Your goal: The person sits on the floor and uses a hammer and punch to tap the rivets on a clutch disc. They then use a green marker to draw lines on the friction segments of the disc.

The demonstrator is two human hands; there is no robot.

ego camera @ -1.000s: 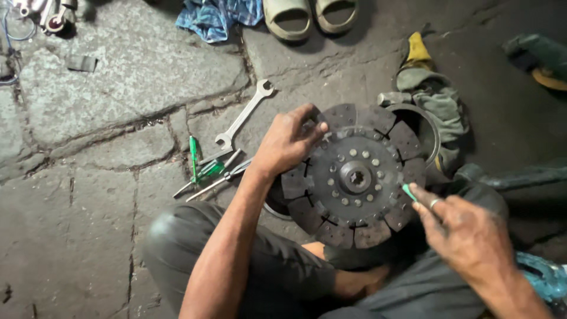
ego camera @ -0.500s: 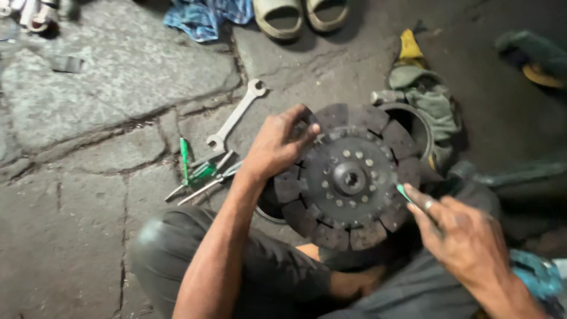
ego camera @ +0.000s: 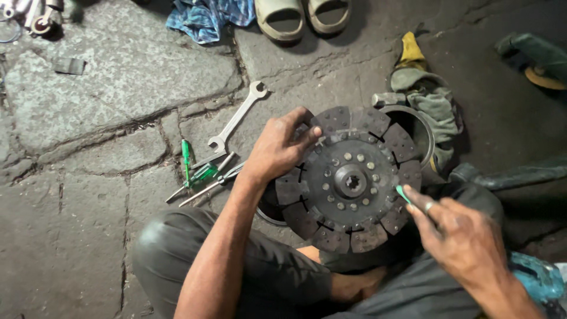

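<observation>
Gripping the upper left edge of a round clutch disc point(ego camera: 348, 177), the left hand point(ego camera: 277, 147) has its fingers curled over the rim and the thumb pressed on the face, clamped on the disc. The disc sits just right of the frame's centre, face up, with dark segmented pads around its rim, a ring of rivets and a splined hole in the middle. At the disc's lower right edge the right hand point(ego camera: 466, 236) pinches a small green-tipped tool point(ego camera: 403, 192) between closed fingers, its tip touching the rim; a ring shows on one finger.

Below the disc, at the bottom of the frame, are the person's knees in dark trousers point(ego camera: 236, 266). Behind the disc at the upper right, partly hidden, stands a round metal container point(ego camera: 422, 127), with a grey-green rag point(ego camera: 434, 103) draped beside it and a yellow cloth point(ego camera: 410, 56) above that.

Left of the left hand, on the stone floor point(ego camera: 106, 88), lie an open-ended spanner point(ego camera: 236, 118) set on a slant, a green-handled screwdriver point(ego camera: 186, 156) and a few thin metal tools point(ego camera: 207, 180) crossing one another. At the top centre of the frame are a pair of pale sandals point(ego camera: 307, 18) and, just to their left, a blue patterned cloth point(ego camera: 204, 18). Some metal parts point(ego camera: 35, 18) lie in the upper left corner. A turquoise object point(ego camera: 534, 277) shows at the lower right edge.
</observation>
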